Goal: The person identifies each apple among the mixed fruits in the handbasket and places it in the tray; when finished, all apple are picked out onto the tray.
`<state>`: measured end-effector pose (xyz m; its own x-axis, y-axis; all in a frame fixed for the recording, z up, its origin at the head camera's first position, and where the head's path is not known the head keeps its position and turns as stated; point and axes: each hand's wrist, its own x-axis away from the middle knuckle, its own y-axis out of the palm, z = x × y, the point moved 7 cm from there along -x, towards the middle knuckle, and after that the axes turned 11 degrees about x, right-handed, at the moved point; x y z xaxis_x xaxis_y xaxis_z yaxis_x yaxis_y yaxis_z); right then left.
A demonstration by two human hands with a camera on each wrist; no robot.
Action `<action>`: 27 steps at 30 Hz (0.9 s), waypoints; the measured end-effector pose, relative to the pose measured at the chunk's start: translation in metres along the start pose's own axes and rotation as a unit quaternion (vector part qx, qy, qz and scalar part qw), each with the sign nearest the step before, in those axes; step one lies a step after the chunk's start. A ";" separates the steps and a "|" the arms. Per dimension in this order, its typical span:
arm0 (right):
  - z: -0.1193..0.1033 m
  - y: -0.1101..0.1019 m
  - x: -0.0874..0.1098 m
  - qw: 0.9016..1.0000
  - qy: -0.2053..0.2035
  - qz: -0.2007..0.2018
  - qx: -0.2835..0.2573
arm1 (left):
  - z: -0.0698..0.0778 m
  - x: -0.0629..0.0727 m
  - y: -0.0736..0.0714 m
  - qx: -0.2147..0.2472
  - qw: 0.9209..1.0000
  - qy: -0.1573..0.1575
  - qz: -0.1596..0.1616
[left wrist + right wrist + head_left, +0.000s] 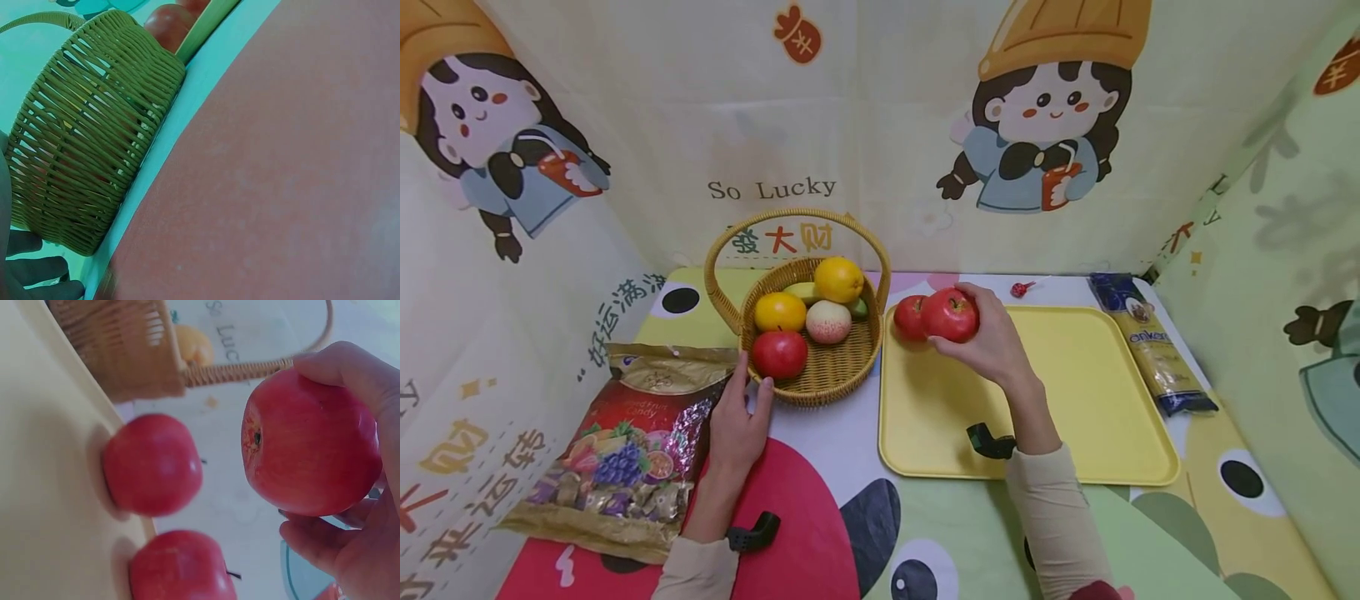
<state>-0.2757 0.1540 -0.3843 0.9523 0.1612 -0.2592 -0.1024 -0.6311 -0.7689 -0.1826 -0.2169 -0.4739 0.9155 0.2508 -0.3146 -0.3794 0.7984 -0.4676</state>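
Note:
My right hand point(992, 337) grips a red apple point(951, 315) above the far left corner of a yellow tray point(1037, 400). The right wrist view shows thumb and fingers curved round this apple point(312, 444), raised off the tray. Two more red apples, one nearer the basket point(153, 465) and another beside it point(182, 565), sit on the tray there. My left hand point(735, 429) is at the front left of a wicker basket point(842, 387), fingers extended along its side. Inside the basket lie a red fruit point(780, 354), two orange-yellow fruits point(838, 279), a pale pink peach point(829, 322) and partly hidden yellow-green fruit.
A large bag of fruit candy point(640, 450) lies left of the basket, beside my left forearm. Along the tray's right side is a blue and gold packet point(1153, 346). A small red lollipop point(1019, 289) lies behind the tray. Patterned cloth walls enclose the table.

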 end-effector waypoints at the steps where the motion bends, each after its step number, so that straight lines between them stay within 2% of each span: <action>1: 0.004 -0.001 0.000 1.000 0.009 0.000 -0.005 | 0.000 0.000 0.000 0.000 1.000 0.000 -0.001; 6: 0.021 -0.012 0.000 0.999 0.034 0.017 -0.027 | -0.001 0.001 -0.001 0.002 1.000 0.004 0.002; 15: 0.045 -0.030 0.002 0.996 0.068 0.042 -0.024 | -0.002 0.000 0.000 -0.002 1.000 0.008 0.002; 27: 0.076 -0.038 0.004 0.989 0.137 0.053 -0.030 | -0.002 0.000 0.000 -0.005 1.000 0.002 -0.001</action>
<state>-0.2895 0.2366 -0.4006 0.9802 -0.1139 -0.1621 -0.1959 -0.6780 -0.7084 -0.1831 -0.2179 -0.4755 0.9156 0.2480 -0.3164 -0.3793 0.7937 -0.4755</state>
